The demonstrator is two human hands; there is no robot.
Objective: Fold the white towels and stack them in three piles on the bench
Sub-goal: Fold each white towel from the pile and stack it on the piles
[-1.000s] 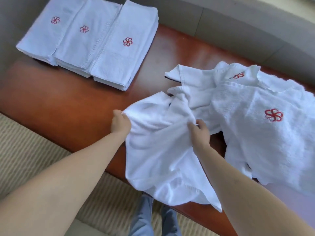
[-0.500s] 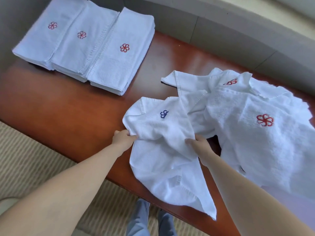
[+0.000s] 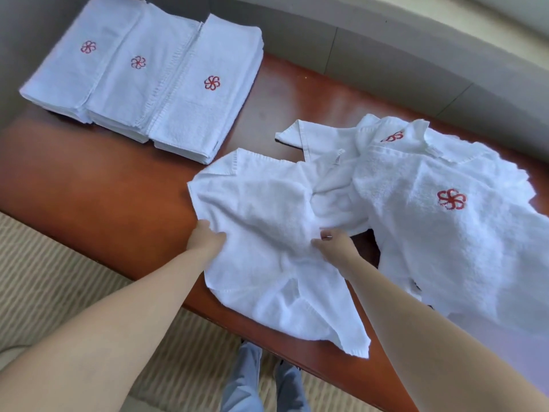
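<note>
Left hand (image 3: 208,237) grips the left side of a crumpled white towel (image 3: 267,227), fingers curled into the cloth. Right hand (image 3: 335,245) pinches the same towel near its middle-right, thumb and fingers bunching the fabric. Towel lies on the wooden bench (image 3: 89,179), centre-near; its lower part hangs over the near bench edge, one corner pointing down-right.

Right of it, touching and partly overlapping, a heap of unfolded white towels (image 3: 463,233) covers the right end of the bench; red flower logos show on two of them. The heap crowds the right hand, and the held towel's far-right edge runs into it.

Far left: three stacks of folded towels (image 3: 142,81) side by side, touching, each top towel with a red flower logo. The rightmost stack's near corner sits just beside the held towel's far-left corner.

Bare bench surface lies left of the held towel, between it and the stacks. Grey wall (image 3: 386,63) runs along the far bench edge. Striped carpet (image 3: 44,278) near-left; the person's trouser legs (image 3: 252,382) below the near edge.
</note>
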